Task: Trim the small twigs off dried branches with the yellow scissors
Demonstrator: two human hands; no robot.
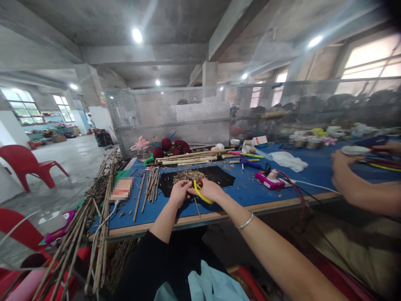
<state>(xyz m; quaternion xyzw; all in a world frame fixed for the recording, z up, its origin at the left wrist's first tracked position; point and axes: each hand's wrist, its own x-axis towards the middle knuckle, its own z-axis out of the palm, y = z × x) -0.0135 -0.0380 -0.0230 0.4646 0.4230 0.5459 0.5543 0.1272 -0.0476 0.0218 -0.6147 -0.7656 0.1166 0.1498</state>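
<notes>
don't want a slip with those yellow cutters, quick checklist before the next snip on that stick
1. Right hand has the yellow-handled cutters: ok.
2. Left hand grips the thin stick: ok.
3. Left fingers away from the blades: cannot tell, hands are close and blades are hidden.
4. Black mat lies beneath to catch chips: ok.
5. Co-worker's hand is away from the cutters: ok.
6. Red cable is away from the hands: ok.

Both forearms reach forward — left hand (179, 193) and right hand (210, 190) meet, each grip closed, knuckles up.
</notes>
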